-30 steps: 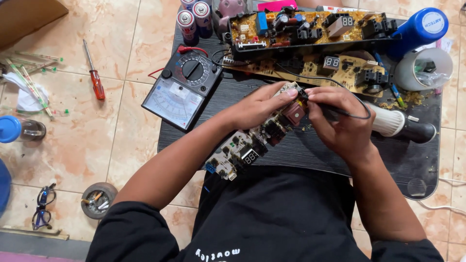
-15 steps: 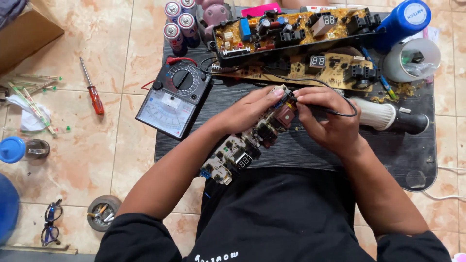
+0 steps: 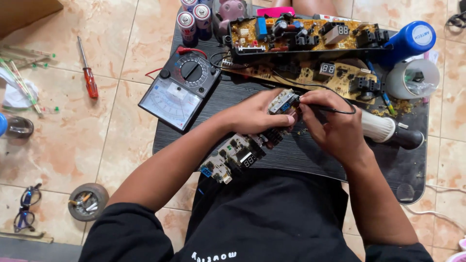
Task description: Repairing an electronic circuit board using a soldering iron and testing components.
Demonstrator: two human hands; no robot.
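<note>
Green-edged and crowded with small parts, the long narrow circuit board [image 3: 242, 148] sits tilted across your lap edge and the near side of the black wood-grain table [image 3: 310, 155], its far end pinched in your left hand [image 3: 257, 116]. That hand is closed around the board, fingers wrapped over its upper end. Your right hand [image 3: 335, 128] is curled shut on a thin black probe lead [image 3: 330, 107], tip pressed at the board's upper end, just beside your left fingertips.

Since a second ago little has moved on the board itself: both hands hold the same pose, same grip, probe at the same end. Your head has shifted, so the view slid and the grey analogue multimeter [image 3: 179, 90] with its round dial now sits further toward the middle. That steadiness suggests you are holding a contact point rather than moving on.

Around you: two more long tan circuit boards [image 3: 310, 36] stacked at the table's far edge, bristling with black blocks; a blue plastic cylinder [image 3: 412, 39]; a red-handled screwdriver [image 3: 90, 80] on glossy beige floor tile; a white-and-black handled tool [image 3: 388, 131] lying behind your right wrist.
</note>
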